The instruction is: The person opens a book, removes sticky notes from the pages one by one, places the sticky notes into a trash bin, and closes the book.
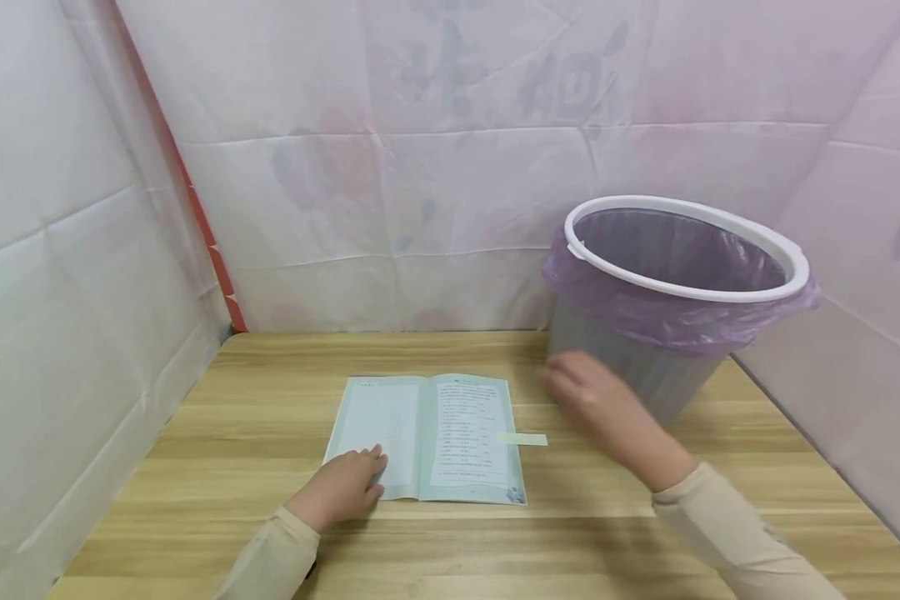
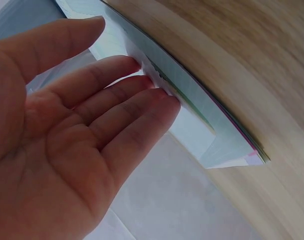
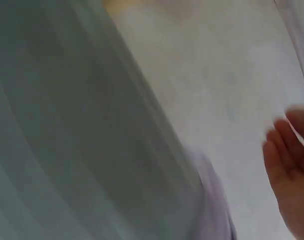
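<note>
An open booklet [image 1: 429, 433] with pale green page borders and printed text lies on the table. Across the edge of its right page sticks out a pale paper strip [image 1: 522, 439]. My left hand [image 1: 342, 486] rests on the lower left page; in the left wrist view its fingers [image 2: 137, 120] are nearly straight, tips touching the paper. Blurred, my right hand [image 1: 598, 408] is raised right of the booklet, in front of the grey trash bin [image 1: 630, 367]. In the right wrist view its fingers [image 3: 286, 155] are loosely bent, with nothing seen between them.
The bin stands at the table's back right, with a white rim ring [image 1: 690, 292] over a purple bag [image 1: 645, 321]. Pale printed cloth [image 1: 450, 208] hangs behind and on both sides of the wooden table [image 1: 217, 467].
</note>
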`<state>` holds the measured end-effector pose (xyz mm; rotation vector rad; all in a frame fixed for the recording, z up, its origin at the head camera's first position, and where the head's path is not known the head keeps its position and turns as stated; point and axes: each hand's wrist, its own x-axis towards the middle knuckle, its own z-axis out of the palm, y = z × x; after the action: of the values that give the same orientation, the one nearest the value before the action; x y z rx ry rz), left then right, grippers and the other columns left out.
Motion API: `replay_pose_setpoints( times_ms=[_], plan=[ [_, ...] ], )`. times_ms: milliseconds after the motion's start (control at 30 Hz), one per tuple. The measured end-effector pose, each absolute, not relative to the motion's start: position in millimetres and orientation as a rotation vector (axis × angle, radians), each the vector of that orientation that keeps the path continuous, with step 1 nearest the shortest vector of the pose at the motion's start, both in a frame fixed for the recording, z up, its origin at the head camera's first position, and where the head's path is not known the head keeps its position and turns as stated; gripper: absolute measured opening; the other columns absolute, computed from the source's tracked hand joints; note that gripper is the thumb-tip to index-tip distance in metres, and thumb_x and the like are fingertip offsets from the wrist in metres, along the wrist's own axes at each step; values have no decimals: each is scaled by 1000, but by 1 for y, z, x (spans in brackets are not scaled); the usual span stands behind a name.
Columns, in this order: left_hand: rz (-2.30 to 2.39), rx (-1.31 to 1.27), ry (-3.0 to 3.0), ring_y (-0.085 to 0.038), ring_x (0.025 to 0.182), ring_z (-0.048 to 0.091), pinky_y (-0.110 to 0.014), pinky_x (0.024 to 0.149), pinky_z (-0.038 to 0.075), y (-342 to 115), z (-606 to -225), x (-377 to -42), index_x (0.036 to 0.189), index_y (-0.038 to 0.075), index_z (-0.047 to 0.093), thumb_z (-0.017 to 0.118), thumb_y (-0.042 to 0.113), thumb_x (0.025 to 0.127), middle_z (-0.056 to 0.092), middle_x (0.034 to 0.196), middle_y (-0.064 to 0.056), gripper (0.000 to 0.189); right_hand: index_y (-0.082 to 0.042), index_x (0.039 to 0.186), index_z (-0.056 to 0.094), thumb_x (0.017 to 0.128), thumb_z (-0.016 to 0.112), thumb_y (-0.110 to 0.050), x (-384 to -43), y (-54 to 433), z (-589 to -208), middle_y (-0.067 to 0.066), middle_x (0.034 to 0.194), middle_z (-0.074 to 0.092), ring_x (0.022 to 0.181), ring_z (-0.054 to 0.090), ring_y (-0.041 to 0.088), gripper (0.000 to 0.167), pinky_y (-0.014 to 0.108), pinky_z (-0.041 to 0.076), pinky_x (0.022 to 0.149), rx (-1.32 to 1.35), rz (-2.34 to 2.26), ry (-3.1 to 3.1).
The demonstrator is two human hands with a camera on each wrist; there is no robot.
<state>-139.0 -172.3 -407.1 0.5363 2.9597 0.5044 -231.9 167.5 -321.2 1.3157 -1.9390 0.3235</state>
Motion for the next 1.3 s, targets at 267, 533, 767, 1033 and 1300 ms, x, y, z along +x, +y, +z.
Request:
replay_pose_setpoints(
  times_ms=[267, 533, 767, 1033, 1300],
  plan=[
    [490, 529, 2965, -48, 111, 56, -55, 98, 44, -171, -407, -140, 119, -12, 60, 69, 7, 85, 57, 126, -29, 40, -8, 82, 65, 75, 80, -5, -253, 154, -400, 0, 83, 52, 70, 46, 8, 17, 24, 47, 59, 1458, 242, -2553],
    [484, 554, 2970, -48, 109, 57, -55, 96, 45, -171, -407, -139, 119, -12, 60, 69, 7, 85, 58, 125, -29, 40, -6, 85, 66, 77, 79, -9, -265, 157, -413, 1, 85, 53, 72, 47, 7, 15, 25, 49, 63, 1421, 314, -2699],
    [473, 530, 2966, -46, 112, 56, -54, 98, 44, -171, -405, -138, 119, -12, 60, 69, 8, 85, 57, 126, -29, 41, -9, 80, 60, 80, 76, -4, -267, 156, -420, -2, 82, 48, 71, 44, 6, 16, 23, 46, 62, 1377, 403, -2739],
    [457, 519, 2966, -45, 111, 57, -53, 97, 45, -171, -406, -140, 119, -12, 60, 69, 8, 85, 58, 126, -28, 41, -9, 80, 52, 81, 72, 0, -268, 155, -420, -2, 78, 46, 70, 41, 7, 22, 22, 40, 60, 1351, 507, -2769],
    [456, 524, 2967, -45, 109, 58, -53, 96, 46, -172, -407, -140, 119, -12, 61, 69, 8, 85, 58, 126, -28, 40, -5, 92, 54, 79, 76, -3, -262, 162, -411, 2, 90, 57, 87, 58, 18, 25, 34, 52, 77, 1343, 649, -2837]
  ],
)
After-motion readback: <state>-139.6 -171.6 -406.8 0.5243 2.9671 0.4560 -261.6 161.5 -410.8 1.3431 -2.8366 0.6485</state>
